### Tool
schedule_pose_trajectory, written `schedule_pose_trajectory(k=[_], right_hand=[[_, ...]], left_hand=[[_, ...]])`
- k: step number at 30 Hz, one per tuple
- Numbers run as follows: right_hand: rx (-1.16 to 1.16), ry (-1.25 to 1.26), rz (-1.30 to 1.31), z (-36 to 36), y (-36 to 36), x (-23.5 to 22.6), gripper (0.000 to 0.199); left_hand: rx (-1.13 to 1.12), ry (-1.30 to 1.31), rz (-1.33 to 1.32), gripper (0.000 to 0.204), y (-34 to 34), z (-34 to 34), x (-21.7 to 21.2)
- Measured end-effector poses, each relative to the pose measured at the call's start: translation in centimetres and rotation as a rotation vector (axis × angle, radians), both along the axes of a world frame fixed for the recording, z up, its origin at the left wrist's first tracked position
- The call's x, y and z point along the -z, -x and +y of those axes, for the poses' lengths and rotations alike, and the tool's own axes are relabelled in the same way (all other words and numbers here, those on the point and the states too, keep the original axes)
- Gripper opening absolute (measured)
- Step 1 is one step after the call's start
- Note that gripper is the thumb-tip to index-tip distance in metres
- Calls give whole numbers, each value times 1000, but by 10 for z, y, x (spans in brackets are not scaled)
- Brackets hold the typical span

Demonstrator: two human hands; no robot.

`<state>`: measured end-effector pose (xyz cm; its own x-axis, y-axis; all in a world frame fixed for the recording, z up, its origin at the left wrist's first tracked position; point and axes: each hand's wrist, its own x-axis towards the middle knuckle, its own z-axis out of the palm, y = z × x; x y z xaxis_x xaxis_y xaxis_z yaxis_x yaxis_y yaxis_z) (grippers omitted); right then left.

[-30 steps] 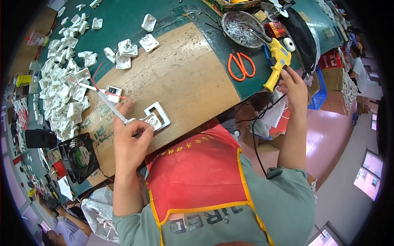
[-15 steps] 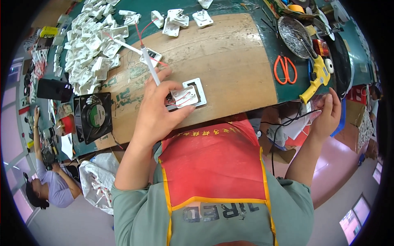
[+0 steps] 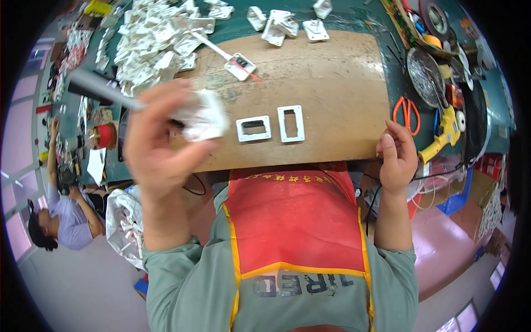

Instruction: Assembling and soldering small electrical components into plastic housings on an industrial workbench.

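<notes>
Raised over the left of the wooden board [image 3: 337, 83], my left hand [image 3: 166, 138] grips a white plastic housing [image 3: 206, 119] between thumb and fingers. Motion blurs the housing. A white tube [image 3: 105, 88] sticks out leftward from the same hand. On the board lie two white rectangular frames [image 3: 241, 129], each with an oblong opening; the right-hand frame [image 3: 300, 124] is turned upright. Behind them rests a white part with a tube and a red wire [image 3: 239, 66]. My right hand [image 3: 399, 155] hovers by the board's right edge, loosely curled with nothing in it.
White housings [image 3: 149, 50] are heaped at the far left. Orange-handled scissors [image 3: 407, 115], a yellow-handled soldering gun [image 3: 442, 135] and a round metal dish [image 3: 426, 77] lie to the right. A white sack [image 3: 119, 227] hangs below the table at left, near another person [image 3: 77, 218].
My left hand has lifted the housing off the board and swung left, uncovering the two frames. My right hand has moved left, away from the yellow handle. The view has shifted.
</notes>
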<state>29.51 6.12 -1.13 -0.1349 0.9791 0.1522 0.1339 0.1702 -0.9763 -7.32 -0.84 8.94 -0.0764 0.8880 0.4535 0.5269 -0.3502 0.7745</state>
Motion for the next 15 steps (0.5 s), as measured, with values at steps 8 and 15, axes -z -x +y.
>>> schedule_pose_trajectory(k=[8, 15], right_hand=[[-78, 144, 53, 13, 1, 14, 28], [-326, 22, 24, 45, 32, 11, 29]], left_hand=[[-1039, 170, 175, 45, 98, -133, -56], [-1542, 410, 216, 48, 141, -306, -32]])
